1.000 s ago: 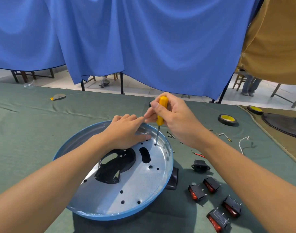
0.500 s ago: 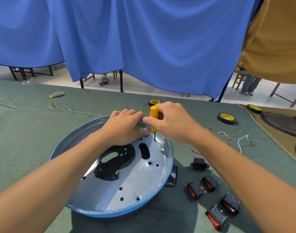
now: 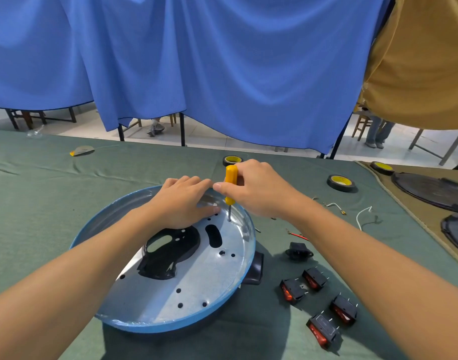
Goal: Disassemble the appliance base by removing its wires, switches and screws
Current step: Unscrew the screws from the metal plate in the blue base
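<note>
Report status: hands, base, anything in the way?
Right hand grips yellow screwdriver, tip down on the appliance base near its far rim. Left hand presses flat beside it. Rocker switches lie apart on the cloth.

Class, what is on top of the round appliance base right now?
The left hand rests on the appliance base; the right hand holds a yellow-handled screwdriver upright, tip on the base. Whatever is under the left palm is hidden.
</note>
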Demonstrator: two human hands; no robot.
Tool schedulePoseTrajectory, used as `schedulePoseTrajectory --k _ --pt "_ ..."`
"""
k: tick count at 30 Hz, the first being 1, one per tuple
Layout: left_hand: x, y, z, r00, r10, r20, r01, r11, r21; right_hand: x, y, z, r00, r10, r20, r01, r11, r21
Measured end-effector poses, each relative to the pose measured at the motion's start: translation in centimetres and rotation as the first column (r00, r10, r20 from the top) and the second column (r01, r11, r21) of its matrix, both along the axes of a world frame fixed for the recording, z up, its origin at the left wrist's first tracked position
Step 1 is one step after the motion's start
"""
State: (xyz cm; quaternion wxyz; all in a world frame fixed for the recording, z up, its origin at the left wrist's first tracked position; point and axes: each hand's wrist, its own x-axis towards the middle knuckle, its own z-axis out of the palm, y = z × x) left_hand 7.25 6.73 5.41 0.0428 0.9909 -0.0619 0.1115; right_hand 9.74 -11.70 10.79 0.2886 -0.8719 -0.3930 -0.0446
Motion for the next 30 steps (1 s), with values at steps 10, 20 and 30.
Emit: schedulePoseTrajectory --k 10,20,30 --pt "-0.2 0.5 0.3 0.996 0.046 -0.074 -0.049 0.998 -0.039 0.7 -1.5 5.0 0.953 -0.276 -0.127 0.303 0.869 0.391" --pt "-3.8 -2.1 1.9 0.977 0.211 -0.011 -0.210 0.967 -0.144 -0.9 -3.2 -2.5 0.745 -0.271 -0.610 0.099 0.949 -0.300" --pt "-5.9 -0.5 5.4 0.908 0.415 -0.065 -0.406 0.827 -0.390 -4.1 0.2 4.1 0.749 0.007 -0.662 0.121 0.982 0.147"
